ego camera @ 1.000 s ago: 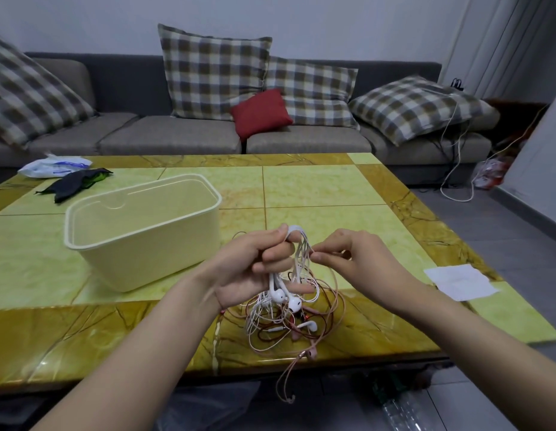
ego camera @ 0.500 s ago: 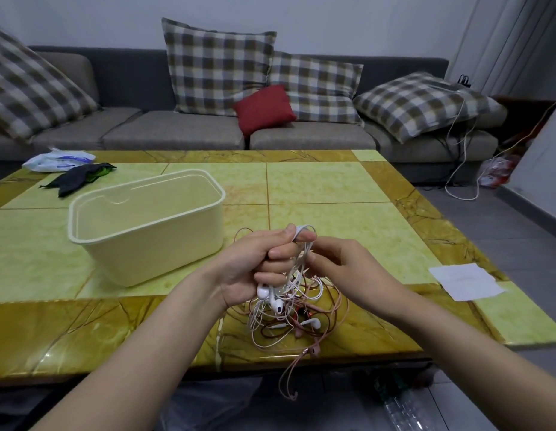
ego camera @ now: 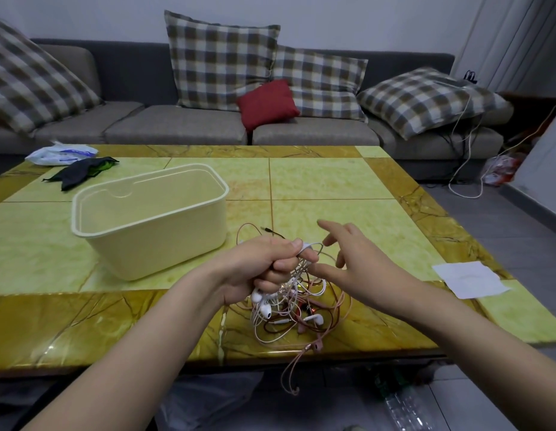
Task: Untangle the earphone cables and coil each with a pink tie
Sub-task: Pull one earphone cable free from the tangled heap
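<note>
A tangle of white, pink and dark red earphone cables (ego camera: 296,309) lies near the front edge of the yellow table (ego camera: 348,188). My left hand (ego camera: 264,264) grips the upper part of the white cable bundle in a fist, and white earbuds (ego camera: 263,303) hang below it. My right hand (ego camera: 348,259) is just right of the bundle with fingers spread, its fingertips close to a white loop. One pink cable end (ego camera: 293,373) dangles over the table edge. No pink tie is visible.
A cream plastic tub (ego camera: 152,225) stands left of the hands. A white paper (ego camera: 469,279) lies at the right table edge; a dark cloth (ego camera: 83,174) and a plastic bag (ego camera: 60,154) sit at the far left. A sofa with cushions is behind.
My right hand has let go of the cable it was pinching and spread its fingers. My left hand keeps its grip and has sunk slightly towards the table.
</note>
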### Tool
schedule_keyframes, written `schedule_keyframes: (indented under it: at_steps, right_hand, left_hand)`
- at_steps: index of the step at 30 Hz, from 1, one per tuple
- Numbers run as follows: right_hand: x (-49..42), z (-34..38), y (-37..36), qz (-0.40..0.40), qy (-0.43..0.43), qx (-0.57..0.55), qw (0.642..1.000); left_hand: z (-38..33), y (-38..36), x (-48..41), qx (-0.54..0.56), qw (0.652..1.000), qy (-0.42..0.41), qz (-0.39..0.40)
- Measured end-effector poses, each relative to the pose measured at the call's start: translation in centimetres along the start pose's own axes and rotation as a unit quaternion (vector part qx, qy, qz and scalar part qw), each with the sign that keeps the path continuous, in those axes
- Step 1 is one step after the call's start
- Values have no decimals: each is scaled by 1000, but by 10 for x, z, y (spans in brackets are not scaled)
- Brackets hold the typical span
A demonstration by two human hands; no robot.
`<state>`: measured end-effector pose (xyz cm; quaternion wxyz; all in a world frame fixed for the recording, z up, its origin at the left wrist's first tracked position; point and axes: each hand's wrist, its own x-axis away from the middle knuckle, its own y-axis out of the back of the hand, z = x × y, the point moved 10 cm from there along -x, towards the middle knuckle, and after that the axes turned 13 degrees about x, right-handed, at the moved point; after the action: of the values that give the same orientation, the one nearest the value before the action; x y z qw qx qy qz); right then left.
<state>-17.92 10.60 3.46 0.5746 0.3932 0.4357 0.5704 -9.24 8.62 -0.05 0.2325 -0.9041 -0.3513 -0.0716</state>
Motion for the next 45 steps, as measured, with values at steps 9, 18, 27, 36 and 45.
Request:
schedule_keyframes:
  at_steps: [9, 18, 27, 36, 45]
  right_hand:
    - [0, 23, 5, 5, 88, 9, 996]
    - [-7, -6, -6, 51, -18, -174, 983]
    - [-8, -20, 3, 9, -59, -248, 967]
    - [-17, -16, -20, 41, -94, -360, 927]
    - [-37, 16, -50, 114, -63, -367, 921]
  left_hand:
    - [5, -12, 3, -57, 996, 34, 54]
    - [-7, 8, 0, -143, 988, -42, -30]
    - [-4, 12, 0, -264, 958, -85, -65]
    - [17, 9, 7, -283, 957, -58, -35]
    - [24, 40, 27, -247, 966, 9, -74]
